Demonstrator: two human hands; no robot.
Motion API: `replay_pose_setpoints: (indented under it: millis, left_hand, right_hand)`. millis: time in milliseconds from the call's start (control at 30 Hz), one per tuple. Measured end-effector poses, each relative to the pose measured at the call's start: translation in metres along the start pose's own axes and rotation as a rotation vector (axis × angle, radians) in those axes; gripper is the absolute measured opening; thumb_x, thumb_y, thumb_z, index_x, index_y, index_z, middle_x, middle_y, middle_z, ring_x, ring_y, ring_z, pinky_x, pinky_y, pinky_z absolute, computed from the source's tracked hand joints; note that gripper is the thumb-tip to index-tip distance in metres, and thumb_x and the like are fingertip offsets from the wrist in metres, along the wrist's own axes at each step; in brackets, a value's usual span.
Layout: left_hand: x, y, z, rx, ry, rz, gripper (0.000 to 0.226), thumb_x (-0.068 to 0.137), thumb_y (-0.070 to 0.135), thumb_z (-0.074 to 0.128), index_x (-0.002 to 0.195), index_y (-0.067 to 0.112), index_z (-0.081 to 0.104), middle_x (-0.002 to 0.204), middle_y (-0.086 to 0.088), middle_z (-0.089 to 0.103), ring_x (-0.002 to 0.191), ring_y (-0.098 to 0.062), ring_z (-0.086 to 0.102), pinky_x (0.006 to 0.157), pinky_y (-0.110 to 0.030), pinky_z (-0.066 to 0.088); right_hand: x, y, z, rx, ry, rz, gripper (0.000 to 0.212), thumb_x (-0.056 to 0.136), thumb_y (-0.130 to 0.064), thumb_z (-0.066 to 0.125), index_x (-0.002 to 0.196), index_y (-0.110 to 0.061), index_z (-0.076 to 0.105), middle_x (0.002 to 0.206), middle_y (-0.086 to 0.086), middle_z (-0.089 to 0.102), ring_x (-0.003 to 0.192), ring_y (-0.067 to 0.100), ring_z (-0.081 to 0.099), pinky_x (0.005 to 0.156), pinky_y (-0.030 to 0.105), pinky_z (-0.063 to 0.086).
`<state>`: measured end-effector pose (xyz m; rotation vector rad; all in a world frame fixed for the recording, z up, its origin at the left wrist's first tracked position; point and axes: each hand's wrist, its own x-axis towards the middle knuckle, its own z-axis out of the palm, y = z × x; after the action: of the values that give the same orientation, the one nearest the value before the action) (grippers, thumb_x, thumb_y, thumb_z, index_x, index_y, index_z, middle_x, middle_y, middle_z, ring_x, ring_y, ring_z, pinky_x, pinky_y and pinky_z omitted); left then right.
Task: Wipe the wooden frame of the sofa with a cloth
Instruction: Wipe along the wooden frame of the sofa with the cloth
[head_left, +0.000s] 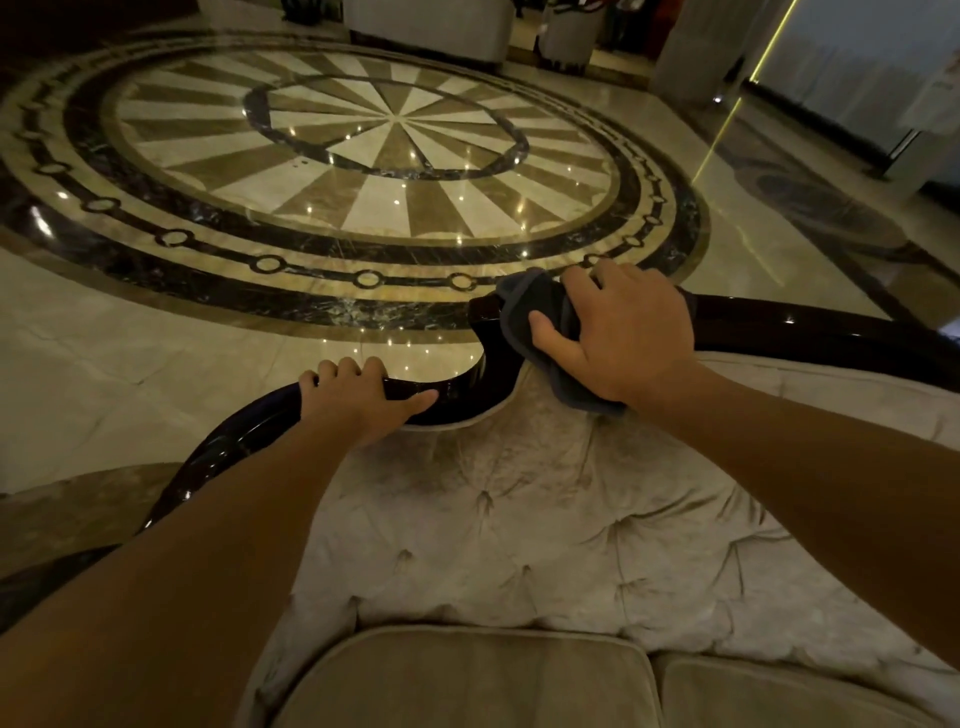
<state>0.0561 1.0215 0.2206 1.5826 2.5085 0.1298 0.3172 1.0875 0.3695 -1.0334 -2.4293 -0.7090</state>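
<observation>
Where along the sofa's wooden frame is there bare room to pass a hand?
Bare: the glossy wooden frame right of the right hand. Crowded: the curve where the left hand grips and the cloth presses.

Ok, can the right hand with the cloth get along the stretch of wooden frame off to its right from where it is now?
Probably yes. The right hand already presses the cloth on the wooden frame, and that stretch lies bare beside it. The left hand grips the frame on the other side.
</observation>
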Motion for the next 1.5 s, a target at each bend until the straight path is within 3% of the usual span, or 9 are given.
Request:
replay_pose_setpoints:
  millis: [200, 300, 400, 467, 600, 833, 967, 1067, 1500]
  left_hand:
    - [0.000, 0.030, -0.027, -0.001, -0.247, -0.109, 0.125, 0.044, 0.104, 0.005, 0.135, 0.027, 0.040, 0.146, -0.021, 0.039, 0.134, -0.046, 0.030, 0.105, -0.059, 0.019]
    - [0.001, 0.074, -0.042, -0.386, -0.295, -0.020, 0.070, 0.090, 0.068, 0.026, 0.136, 0.018, 0.042, 0.143, -0.018, 0.044, 0.131, -0.041, 0.041, 0.106, -0.047, 0.031]
    - [0.004, 0.101, -0.070, -0.954, -0.417, -0.023, 0.027, 0.103, 0.023, 0.037, 0.109, 0.010, 0.059, 0.126, -0.016, 0.056, 0.095, -0.026, 0.059, 0.076, -0.031, 0.045]
    - [-0.002, 0.099, -0.088, -1.074, -0.433, -0.077, 0.038, 0.100, 0.045, 0.038, 0.104, 0.018, 0.063, 0.115, -0.011, 0.066, 0.082, -0.018, 0.059, 0.070, -0.031, 0.046]
    - [-0.007, 0.099, -0.112, -1.271, -0.525, -0.087, 0.062, 0.082, 0.077, 0.037, 0.097, 0.029, 0.074, 0.113, -0.002, 0.070, 0.105, -0.024, 0.062, 0.094, -0.044, 0.047]
    - [-0.018, 0.186, -0.143, -0.412, 0.065, 0.268, 0.045, 0.097, 0.054, 0.032, 0.098, 0.027, 0.067, 0.092, -0.004, 0.069, 0.072, -0.013, 0.057, 0.059, -0.030, 0.039]
    - [-0.054, 0.350, -0.121, -0.369, 0.138, 0.342, 0.053, 0.095, 0.058, 0.026, 0.111, 0.027, 0.066, 0.094, -0.003, 0.067, 0.081, -0.021, 0.060, 0.070, -0.035, 0.044]
    - [-0.058, 0.361, -0.120, -0.313, 0.212, 0.273, 0.062, 0.091, 0.064, 0.021, 0.106, 0.024, 0.065, 0.091, -0.005, 0.067, 0.084, -0.026, 0.063, 0.081, -0.044, 0.051]
    - [-0.094, 0.519, -0.095, 0.260, 0.404, 0.556, 0.024, 0.097, 0.033, 0.039, 0.110, 0.017, 0.052, 0.087, -0.009, 0.067, 0.073, -0.031, 0.064, 0.060, -0.046, 0.056]
  right_hand:
    - [0.005, 0.003, -0.004, 0.017, -0.084, -0.015, 0.062, 0.092, -0.067, 0.033, 0.102, -0.012, 0.060, 0.084, 0.014, 0.062, 0.075, 0.034, 0.059, 0.066, 0.039, 0.038]
    - [0.005, 0.008, -0.005, 0.031, -0.109, -0.041, 0.060, 0.093, -0.067, 0.033, 0.103, -0.015, 0.059, 0.084, 0.012, 0.062, 0.074, 0.031, 0.058, 0.065, 0.036, 0.033]
    - [0.004, 0.012, -0.007, 0.045, -0.140, -0.059, 0.060, 0.094, -0.068, 0.032, 0.106, -0.016, 0.059, 0.087, 0.011, 0.062, 0.076, 0.031, 0.059, 0.067, 0.038, 0.041]
    - [0.003, 0.015, -0.006, 0.067, -0.146, -0.058, 0.062, 0.094, -0.068, 0.029, 0.109, -0.015, 0.059, 0.090, 0.012, 0.063, 0.079, 0.032, 0.060, 0.069, 0.040, 0.043]
    - [-0.002, 0.020, -0.010, 0.092, -0.159, -0.039, 0.061, 0.095, -0.066, 0.029, 0.108, -0.015, 0.060, 0.090, 0.013, 0.064, 0.081, 0.032, 0.060, 0.073, 0.042, 0.045]
    - [-0.022, 0.057, -0.021, 0.132, -0.126, 0.000, 0.058, 0.095, -0.064, 0.032, 0.108, -0.016, 0.062, 0.090, 0.012, 0.065, 0.083, 0.032, 0.060, 0.074, 0.041, 0.043]
    - [-0.103, 0.213, -0.029, 0.131, -0.084, 0.075, 0.059, 0.094, -0.065, 0.031, 0.122, -0.021, 0.059, 0.095, 0.014, 0.065, 0.085, 0.033, 0.062, 0.075, 0.043, 0.045]
    - [-0.109, 0.224, -0.026, 0.132, -0.116, 0.063, 0.058, 0.095, -0.065, 0.029, 0.129, -0.025, 0.055, 0.098, 0.013, 0.066, 0.086, 0.032, 0.062, 0.076, 0.043, 0.045]
    - [-0.194, 0.356, -0.018, 0.233, -0.092, 0.224, 0.052, 0.098, -0.059, 0.028, 0.115, -0.021, 0.059, 0.094, 0.010, 0.064, 0.085, 0.030, 0.060, 0.074, 0.042, 0.044]
